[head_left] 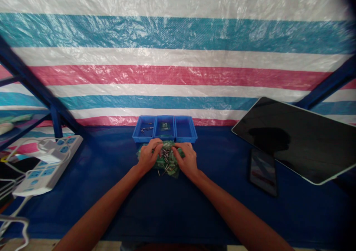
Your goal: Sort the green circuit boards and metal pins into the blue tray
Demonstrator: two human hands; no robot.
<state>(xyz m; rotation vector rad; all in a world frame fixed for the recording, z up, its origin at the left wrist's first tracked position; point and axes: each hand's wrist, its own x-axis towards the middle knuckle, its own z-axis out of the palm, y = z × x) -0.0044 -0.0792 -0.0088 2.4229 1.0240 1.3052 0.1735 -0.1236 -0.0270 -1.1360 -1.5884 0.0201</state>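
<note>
Behind everything, a glossy striped plastic sheet in white, blue and pink; below, a dark blue tabletop with blue metal framing at either side. At centre, near the middle of the tabletop, a crumpled heap of green-tinted plastic packaging, with slim metal pieces, screw-like, in a loose pile on top. On the left side of the heap, the left hand; on the right side, the right hand; thumbs towards each other across the pile. Grip: fingers curled on both hands, right against the packaging. Firm pinch or light touch: cannot tell at this scale.

Just beyond the hands, a blue tray with three compartments: a few metal pins in the left one, a small clear packet in the middle one. Far left, a white power strip with cables; far right, a dark flat screen and a phone.

For careful handling, probably best: steady the packaging on both sides, keep the plastic spread flat under the pile, use fingertips lightly, and watch for pieces near the front edge, prone to rolling.
</note>
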